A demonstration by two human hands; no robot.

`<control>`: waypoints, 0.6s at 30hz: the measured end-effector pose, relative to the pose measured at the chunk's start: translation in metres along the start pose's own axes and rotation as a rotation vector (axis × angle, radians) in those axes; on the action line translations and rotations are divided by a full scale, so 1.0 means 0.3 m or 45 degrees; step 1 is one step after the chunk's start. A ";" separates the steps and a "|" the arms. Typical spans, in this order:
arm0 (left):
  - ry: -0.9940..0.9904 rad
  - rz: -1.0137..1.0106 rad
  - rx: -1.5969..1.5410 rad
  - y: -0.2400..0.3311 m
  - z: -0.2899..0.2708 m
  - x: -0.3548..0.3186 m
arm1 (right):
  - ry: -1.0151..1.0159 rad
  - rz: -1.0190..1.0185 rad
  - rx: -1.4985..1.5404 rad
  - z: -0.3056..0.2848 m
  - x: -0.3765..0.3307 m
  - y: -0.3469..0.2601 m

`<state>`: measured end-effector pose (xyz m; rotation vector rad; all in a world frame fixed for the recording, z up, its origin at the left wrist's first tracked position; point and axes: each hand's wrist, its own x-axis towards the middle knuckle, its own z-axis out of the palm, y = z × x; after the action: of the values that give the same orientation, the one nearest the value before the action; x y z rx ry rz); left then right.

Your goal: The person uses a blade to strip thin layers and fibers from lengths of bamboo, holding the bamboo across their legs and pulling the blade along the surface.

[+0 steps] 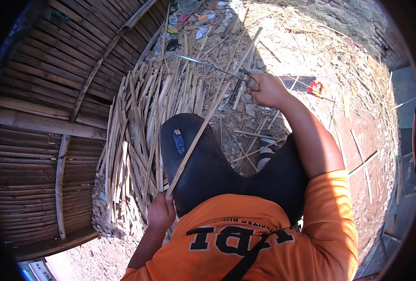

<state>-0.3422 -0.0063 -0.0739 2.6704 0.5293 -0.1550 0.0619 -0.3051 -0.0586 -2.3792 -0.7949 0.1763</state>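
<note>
A long pale bamboo strip (pixel 198 136) slants from my lap up to the far right, lying across my left thigh. My left hand (pixel 162 211) is closed on its near end, beside my left hip. My right hand (pixel 268 90) grips the handle of a long-bladed knife (pixel 203 62), out in front of my knees. The thin blade points to the far left and crosses the strip near its upper part. Whether the edge bites into the strip, I cannot tell.
A thick heap of split bamboo strips (pixel 132 154) lies to my left, against a slatted bamboo wall (pixel 27 161). Loose shavings and scraps of litter (pixel 201 33) cover the ground ahead. A red packet (pixel 316 88) lies beyond my right forearm. Single sticks (pixel 363 164) lie on the right.
</note>
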 end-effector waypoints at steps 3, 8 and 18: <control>0.039 -0.012 0.003 -0.026 0.011 -0.017 | -0.136 -0.218 -0.144 0.046 -0.054 -0.105; 0.016 -0.021 -0.056 -0.032 0.033 0.003 | -0.079 -0.076 -0.067 0.051 -0.044 0.061; 0.013 0.077 -0.119 -0.074 0.025 -0.009 | -0.050 -0.099 -0.083 0.078 -0.065 0.023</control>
<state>-0.3534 0.0086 -0.0886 2.5941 0.4477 -0.0963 0.0426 -0.3088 -0.0827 -2.4074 -0.9234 0.1675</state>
